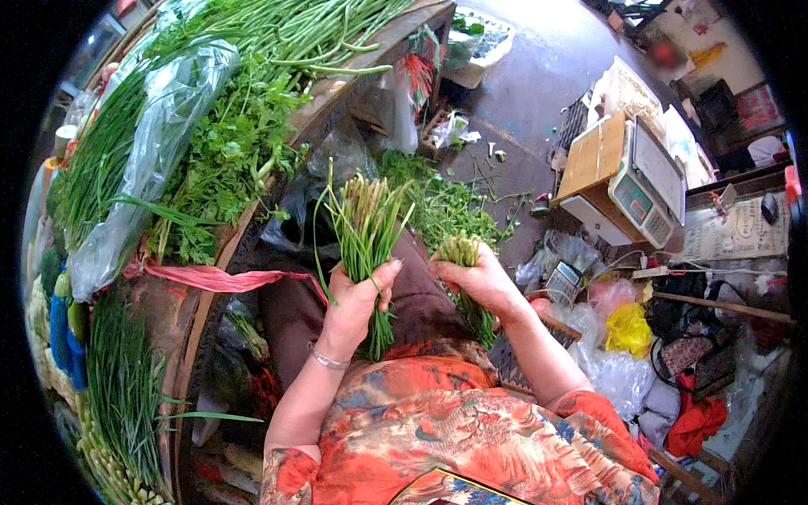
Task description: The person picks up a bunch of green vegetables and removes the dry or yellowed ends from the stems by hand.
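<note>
My left hand (pixel 355 302) grips a bunch of long green stems (pixel 361 233), perhaps Chinese chives, with their pale brownish ends pointing away from me. Green leaf tips hang below that fist toward my lap. In my right hand (pixel 478 275) is a second, tighter bunch (pixel 459 250), its cut ends up and its leaves trailing down beside my thigh. The two bunches are apart, both held above my knees. Beyond them, a heap of loose greens and trimmings (pixel 454 208) lies on the floor.
On my left runs a wooden stall edge (pixel 211 290) with cilantro (pixel 230 145), long beans (pixel 328 31), a plastic bag (pixel 170 126) and a red plastic strip (pixel 221 278). At right stand a digital scale (pixel 644 196), a calculator (pixel 564 281), a yellow bag (pixel 629 328) and a wooden stick (pixel 719 307).
</note>
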Tool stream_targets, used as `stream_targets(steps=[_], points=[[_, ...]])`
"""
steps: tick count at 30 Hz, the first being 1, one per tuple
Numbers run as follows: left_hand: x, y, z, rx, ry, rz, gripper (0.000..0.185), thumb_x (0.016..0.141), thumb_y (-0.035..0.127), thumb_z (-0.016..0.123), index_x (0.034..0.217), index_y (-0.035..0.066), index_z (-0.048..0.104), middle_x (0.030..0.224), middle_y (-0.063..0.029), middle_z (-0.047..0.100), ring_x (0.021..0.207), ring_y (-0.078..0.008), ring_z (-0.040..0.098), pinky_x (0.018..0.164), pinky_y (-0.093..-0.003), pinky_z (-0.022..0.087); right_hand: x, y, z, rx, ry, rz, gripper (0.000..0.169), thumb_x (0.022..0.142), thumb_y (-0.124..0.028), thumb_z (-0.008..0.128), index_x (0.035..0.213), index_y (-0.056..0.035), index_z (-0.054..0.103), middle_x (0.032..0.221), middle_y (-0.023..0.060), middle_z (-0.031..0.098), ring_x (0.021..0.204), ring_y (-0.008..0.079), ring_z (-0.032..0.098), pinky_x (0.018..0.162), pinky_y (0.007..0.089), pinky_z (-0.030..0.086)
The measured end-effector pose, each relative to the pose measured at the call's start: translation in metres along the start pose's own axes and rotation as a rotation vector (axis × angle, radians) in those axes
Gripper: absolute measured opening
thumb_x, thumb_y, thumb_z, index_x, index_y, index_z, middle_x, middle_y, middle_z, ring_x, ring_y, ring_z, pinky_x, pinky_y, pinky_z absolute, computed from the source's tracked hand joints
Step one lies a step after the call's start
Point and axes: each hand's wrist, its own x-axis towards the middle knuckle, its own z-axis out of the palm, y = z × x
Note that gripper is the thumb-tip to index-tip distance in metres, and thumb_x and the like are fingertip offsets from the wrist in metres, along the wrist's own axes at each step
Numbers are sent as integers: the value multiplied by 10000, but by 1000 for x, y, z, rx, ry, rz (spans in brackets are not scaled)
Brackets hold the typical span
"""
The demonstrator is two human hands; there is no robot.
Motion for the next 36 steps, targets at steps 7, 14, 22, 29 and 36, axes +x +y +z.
stream_targets(steps=[7, 14, 22, 29, 36], points=[[-6, 7, -1, -6, -52, 2, 171, 833, 140, 720, 915, 39, 609, 621, 0, 543, 480, -105, 481, 431, -254, 356, -11, -41, 5, 42, 73, -85, 109, 840, -92, 729, 899, -32, 660, 666, -36, 557, 565, 55, 499, 502, 221, 396], [-15, 11, -5, 32, -105, 37, 191, 827, 147, 734, 932, 39, 618, 652, 3, 566, 494, -97, 488, 452, -247, 360, -14, -59, 21, 95, 40, -142, 247, 846, -108, 725, 1066, -18, 658, 684, -40, 555, 579, 55, 495, 512, 224, 403], [-22, 11, -2, 45, -205, 112, 221, 836, 164, 757, 990, 44, 651, 716, 4, 618, 526, -57, 489, 444, -217, 384, -10, -69, 40, 240, -42, -257, 146, 850, -109, 723, 949, -37, 642, 697, -34, 573, 576, 59, 502, 499, 225, 396], [-29, 18, 2, -150, -53, 81, 184, 880, 152, 709, 992, 30, 630, 683, -23, 605, 508, -85, 487, 437, -226, 365, -4, -63, 40, 272, 89, -287, 90, 854, -86, 700, 891, -42, 630, 693, -1, 580, 558, 106, 529, 510, 266, 421], [-30, 18, -9, -121, -90, 128, 169, 885, 141, 687, 988, 26, 617, 644, -24, 569, 506, -102, 476, 434, -241, 338, -4, -70, 20, 428, 234, -362, 104, 875, -110, 687, 910, -36, 624, 657, 6, 566, 543, 120, 528, 515, 269, 425]])
